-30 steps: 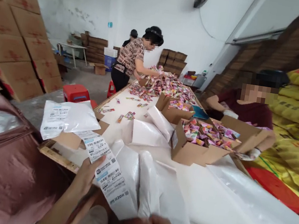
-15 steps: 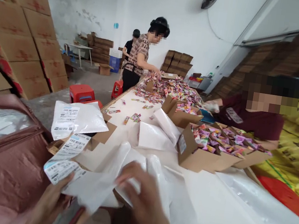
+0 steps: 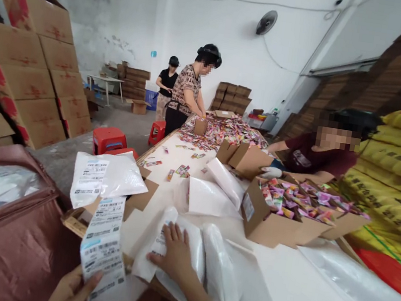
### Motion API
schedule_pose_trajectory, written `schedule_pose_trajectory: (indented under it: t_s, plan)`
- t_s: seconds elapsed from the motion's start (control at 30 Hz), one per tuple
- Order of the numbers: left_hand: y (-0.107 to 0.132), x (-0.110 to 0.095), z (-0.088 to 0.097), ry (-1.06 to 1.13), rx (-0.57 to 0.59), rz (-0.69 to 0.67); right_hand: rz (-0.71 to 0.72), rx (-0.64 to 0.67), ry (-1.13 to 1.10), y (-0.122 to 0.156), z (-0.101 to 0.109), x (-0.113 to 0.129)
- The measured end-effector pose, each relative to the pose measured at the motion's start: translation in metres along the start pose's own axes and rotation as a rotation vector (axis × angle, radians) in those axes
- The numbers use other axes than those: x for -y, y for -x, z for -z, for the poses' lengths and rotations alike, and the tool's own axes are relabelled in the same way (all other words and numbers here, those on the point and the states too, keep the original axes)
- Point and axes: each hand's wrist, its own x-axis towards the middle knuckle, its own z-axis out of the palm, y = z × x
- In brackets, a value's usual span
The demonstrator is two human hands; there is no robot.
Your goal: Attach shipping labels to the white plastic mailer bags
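Note:
My left hand [image 3: 75,288] pinches a long strip of printed shipping labels [image 3: 104,244] at its lower end, with the strip curving upward. Spread flat on a white plastic mailer [image 3: 193,235], my right hand [image 3: 174,252] touches its upper face with open fingers. Printed text of a label shows at the left of those fingers, partly covered by them. More white mailers [image 3: 223,264] lie just right of this hand. Beyond the strip, a labelled white parcel [image 3: 127,175] rests on an open carton [image 3: 144,196].
Candy-filled cardboard boxes [image 3: 283,228] stand on the table's right, with a heap of small packets [image 3: 233,130] farther back. A co-worker in maroon [image 3: 301,158] sits right; two others stand beyond. A brown-pink lined container [image 3: 10,237] with parcels is left, near red stools [image 3: 109,141].
My right hand has come down from above the mailer and now lies flat on it. The label strip has swung more upright in my left hand. The view has tilted up slightly.

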Motion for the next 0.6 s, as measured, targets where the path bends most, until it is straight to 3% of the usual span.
schedule_pose_trajectory:
  t_s: [0.13, 0.23, 0.33, 0.47, 0.6]
  plan:
    - [0.009, -0.018, -0.028, 0.183, 0.038, -0.090, 0.020, 0.095, 0.001, 0.002, 0.001, 0.003]
    - [0.012, -0.017, -0.038, 0.136, 0.115, -0.025, 0.052, 0.045, -0.399, 0.015, 0.017, 0.023]
    - [0.011, -0.011, -0.040, 0.057, 0.203, 0.042, 0.193, -0.051, -0.781, 0.039, 0.036, 0.049]
    - [0.009, -0.007, -0.040, 0.059, 0.226, 0.041, 0.331, -0.186, -0.577, 0.066, 0.041, 0.065]
    - [0.000, -0.008, -0.047, 0.133, 0.254, 0.141, 0.459, -0.142, -0.374, 0.084, 0.037, 0.070]
